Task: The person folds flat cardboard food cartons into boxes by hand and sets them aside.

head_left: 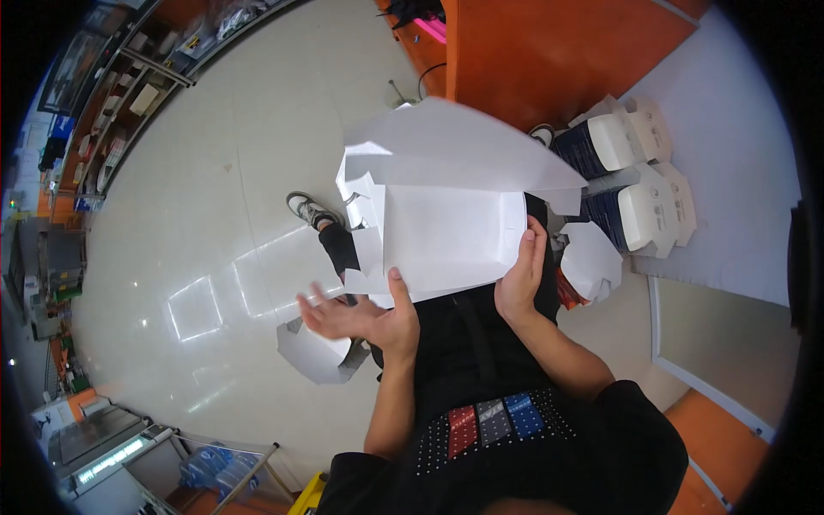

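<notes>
A white cardboard box (442,227), partly folded, rests over my lap. Its large lid panel (455,150) stands raised at the far side, and notched flaps (366,232) stick out on the left where the side wall is unfolded. My right hand (522,273) grips the right end wall, fingers on the outer face. Near the front left corner is my left hand (365,322), its fingers spread and slightly blurred. The left thumb is up at the front wall's edge; whether it touches the card I cannot tell.
Stacked folded boxes (631,180) stand at the right by a white panel. Further white card pieces (592,262) lie beside my right leg and on the floor at the left (322,352). An orange cabinet (549,51) is ahead; loaded shelves (142,94) line the far left.
</notes>
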{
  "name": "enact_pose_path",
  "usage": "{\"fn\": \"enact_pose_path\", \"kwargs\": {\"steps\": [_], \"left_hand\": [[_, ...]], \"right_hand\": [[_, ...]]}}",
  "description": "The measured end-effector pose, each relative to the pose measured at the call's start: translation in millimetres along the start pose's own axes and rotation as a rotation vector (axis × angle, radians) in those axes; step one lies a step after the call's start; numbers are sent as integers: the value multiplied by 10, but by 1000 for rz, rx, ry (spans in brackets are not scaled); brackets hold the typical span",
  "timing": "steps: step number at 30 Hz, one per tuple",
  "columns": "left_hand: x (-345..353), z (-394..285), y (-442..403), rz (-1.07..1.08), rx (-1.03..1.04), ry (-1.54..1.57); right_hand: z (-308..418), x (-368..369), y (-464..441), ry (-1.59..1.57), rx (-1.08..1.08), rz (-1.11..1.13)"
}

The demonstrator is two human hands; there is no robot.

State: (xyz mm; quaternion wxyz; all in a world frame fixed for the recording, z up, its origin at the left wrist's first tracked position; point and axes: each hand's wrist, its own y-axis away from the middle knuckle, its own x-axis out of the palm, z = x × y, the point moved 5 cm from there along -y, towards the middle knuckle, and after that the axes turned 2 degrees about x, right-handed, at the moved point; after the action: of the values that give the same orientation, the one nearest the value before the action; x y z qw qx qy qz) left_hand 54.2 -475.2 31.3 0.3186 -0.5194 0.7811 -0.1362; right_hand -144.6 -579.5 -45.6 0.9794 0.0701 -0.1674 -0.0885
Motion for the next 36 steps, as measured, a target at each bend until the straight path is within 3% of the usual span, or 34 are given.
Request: {"fn": "enact_pose_path", "kwargs": {"steps": [2, 3, 4, 6, 7, 10, 11, 15, 18, 20, 24, 25, 28, 31, 36], "left_hand": [[109, 74, 32, 61, -269, 331], [172, -53, 13, 79, -280, 448], [210, -50, 3, 226, -238, 356], [234, 31, 22, 519, -154, 159], [247, 48, 21, 427, -79, 103], [274, 147, 82, 593, 102, -25], [276, 105, 89, 636, 126, -44], [283, 175, 198, 768, 352, -159], [294, 191, 192, 839, 421, -160], [268, 180, 187, 910, 420, -182], [171, 44, 218, 778, 509, -441], [145, 125, 307, 868, 439, -439], [51, 129, 354, 866, 222, -233], [12, 98, 314, 707, 427, -134], [-22, -14, 210, 711, 525, -80]], "right_hand": [[-27, 24, -8, -22, 14, 8], [-84, 18, -15, -17, 7, 12], [-144, 0, -20, -11, 2, 13], [-227, -76, -111, 443, -74, 161], [-261, -109, -144, 666, -112, 239], [23, 5, -93, 1378, 98, 711], [75, 32, -74, 1354, 42, 707], [110, 339, 85, 372, 345, 691], [62, 632, -20, 83, 397, 649], [28, 696, -98, 175, 334, 701], [-182, 613, -116, 198, 376, 660], [-216, 568, -130, 149, 413, 658], [-217, 513, -100, 8, 520, 627], [-54, 584, -69, -61, 565, 582], [160, 578, 65, -23, 496, 452]]}}
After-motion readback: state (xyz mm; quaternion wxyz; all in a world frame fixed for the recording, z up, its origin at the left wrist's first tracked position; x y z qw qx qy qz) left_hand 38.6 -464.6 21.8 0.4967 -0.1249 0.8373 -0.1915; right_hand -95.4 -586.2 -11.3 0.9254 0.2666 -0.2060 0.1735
